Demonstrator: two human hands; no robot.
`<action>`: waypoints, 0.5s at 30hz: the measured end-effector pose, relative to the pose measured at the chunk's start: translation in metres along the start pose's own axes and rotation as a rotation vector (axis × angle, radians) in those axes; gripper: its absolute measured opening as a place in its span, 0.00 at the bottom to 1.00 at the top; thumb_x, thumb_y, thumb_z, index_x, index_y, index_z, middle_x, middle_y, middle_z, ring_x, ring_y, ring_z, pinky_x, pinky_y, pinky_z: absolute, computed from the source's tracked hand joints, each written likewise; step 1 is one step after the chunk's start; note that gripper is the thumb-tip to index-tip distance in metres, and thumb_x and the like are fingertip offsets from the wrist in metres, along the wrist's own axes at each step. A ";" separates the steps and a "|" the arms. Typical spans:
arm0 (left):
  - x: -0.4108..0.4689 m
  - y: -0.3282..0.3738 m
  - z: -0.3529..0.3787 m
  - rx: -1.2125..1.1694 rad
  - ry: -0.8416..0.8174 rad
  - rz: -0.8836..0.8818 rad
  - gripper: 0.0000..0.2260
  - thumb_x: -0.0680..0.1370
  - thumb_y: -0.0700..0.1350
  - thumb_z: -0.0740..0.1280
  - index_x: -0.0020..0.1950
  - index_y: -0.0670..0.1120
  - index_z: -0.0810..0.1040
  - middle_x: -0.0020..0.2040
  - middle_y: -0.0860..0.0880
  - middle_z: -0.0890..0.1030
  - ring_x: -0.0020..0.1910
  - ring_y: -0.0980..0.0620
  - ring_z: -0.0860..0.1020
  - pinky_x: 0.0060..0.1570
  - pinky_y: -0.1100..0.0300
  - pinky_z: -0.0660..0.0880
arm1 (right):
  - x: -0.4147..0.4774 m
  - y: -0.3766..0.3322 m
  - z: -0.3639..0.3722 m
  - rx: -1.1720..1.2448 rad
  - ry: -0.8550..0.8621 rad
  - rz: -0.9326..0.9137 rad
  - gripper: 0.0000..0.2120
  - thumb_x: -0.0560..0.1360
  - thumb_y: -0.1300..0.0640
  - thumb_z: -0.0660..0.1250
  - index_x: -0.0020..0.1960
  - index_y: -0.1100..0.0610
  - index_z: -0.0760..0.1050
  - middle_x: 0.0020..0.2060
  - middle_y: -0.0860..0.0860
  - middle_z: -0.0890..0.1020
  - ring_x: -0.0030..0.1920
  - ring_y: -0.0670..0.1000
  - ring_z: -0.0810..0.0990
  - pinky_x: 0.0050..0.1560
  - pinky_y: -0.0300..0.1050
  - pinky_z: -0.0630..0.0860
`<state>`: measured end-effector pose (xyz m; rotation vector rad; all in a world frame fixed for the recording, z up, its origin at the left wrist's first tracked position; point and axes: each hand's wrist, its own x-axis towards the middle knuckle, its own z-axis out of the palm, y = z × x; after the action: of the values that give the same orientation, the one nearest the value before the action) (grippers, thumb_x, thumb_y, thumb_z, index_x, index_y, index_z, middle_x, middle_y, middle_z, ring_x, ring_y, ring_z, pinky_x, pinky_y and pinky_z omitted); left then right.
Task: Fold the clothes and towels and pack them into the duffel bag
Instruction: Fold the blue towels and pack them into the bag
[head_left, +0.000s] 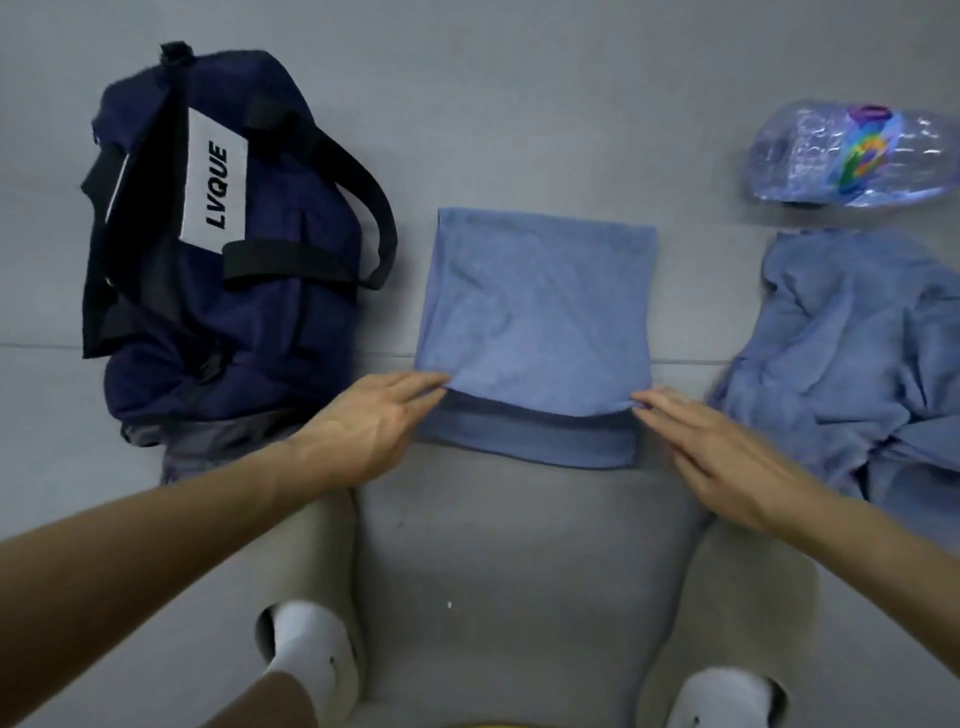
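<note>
- My left hand (374, 426), fingers straight, touches the towel (535, 312) at its top layer's near left corner.
- My right hand (722, 452), fingers straight too, touches the near right corner.
- The towel lies flat between the duffel bag (223, 291) and a crumpled blue cloth (852, 364).

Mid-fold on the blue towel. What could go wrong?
1. The towel has a top layer that stops short of the bottom edge; the fold may end uneven.
2. The left hand and right hand touch only its corners, so the middle could sag if lifted.
3. The crumpled cloth beside the right hand could snag.
</note>
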<state>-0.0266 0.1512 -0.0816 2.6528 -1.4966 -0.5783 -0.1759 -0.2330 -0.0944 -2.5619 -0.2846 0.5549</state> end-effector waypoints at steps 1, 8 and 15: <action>-0.005 -0.001 0.007 -0.004 -0.009 -0.004 0.23 0.74 0.40 0.59 0.68 0.39 0.77 0.70 0.41 0.76 0.63 0.40 0.79 0.59 0.49 0.78 | -0.004 -0.004 0.006 -0.026 0.001 -0.021 0.27 0.76 0.59 0.51 0.72 0.63 0.71 0.72 0.58 0.73 0.72 0.56 0.68 0.76 0.37 0.53; -0.036 -0.003 0.003 0.010 0.173 0.031 0.19 0.77 0.38 0.57 0.64 0.38 0.81 0.67 0.41 0.79 0.66 0.39 0.77 0.63 0.46 0.72 | -0.020 -0.019 0.015 -0.075 0.032 -0.129 0.26 0.76 0.59 0.51 0.72 0.61 0.72 0.73 0.53 0.72 0.75 0.53 0.67 0.72 0.47 0.65; -0.059 -0.003 0.022 0.045 0.103 0.137 0.18 0.78 0.42 0.60 0.65 0.42 0.81 0.65 0.42 0.79 0.68 0.39 0.75 0.66 0.44 0.70 | -0.032 -0.033 0.038 -0.120 -0.109 -0.190 0.25 0.73 0.57 0.57 0.67 0.58 0.78 0.69 0.52 0.77 0.71 0.55 0.74 0.67 0.56 0.75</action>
<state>-0.0589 0.2056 -0.0847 2.5423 -1.6632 -0.3977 -0.2239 -0.1977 -0.0971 -2.5857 -0.6094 0.6223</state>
